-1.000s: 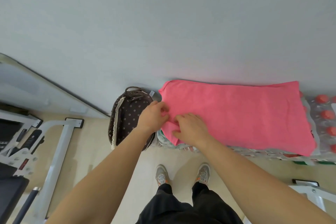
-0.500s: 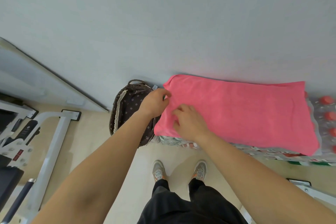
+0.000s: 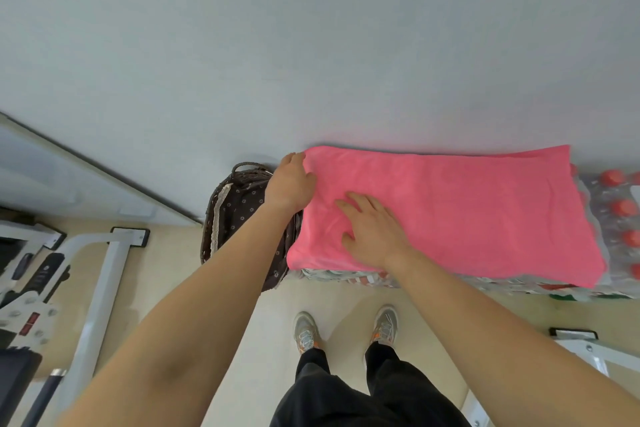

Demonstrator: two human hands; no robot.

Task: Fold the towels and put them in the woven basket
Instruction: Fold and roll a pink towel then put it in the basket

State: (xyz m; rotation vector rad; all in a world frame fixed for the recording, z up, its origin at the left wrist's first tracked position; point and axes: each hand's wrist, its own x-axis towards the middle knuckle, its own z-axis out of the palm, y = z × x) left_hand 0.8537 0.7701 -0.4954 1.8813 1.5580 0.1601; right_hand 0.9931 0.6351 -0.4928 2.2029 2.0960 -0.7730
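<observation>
Fabric-lined woven basket (image 3: 239, 215) beside pink towel (image 3: 467, 204)

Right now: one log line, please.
left hand: grips pink towel corner | right hand: flat on towel | woven basket: beside towel | towel: not in basket

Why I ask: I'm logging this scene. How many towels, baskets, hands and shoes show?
towel: 1
basket: 1
hands: 2, left hand and right hand
shoes: 2
Total: 6
</observation>
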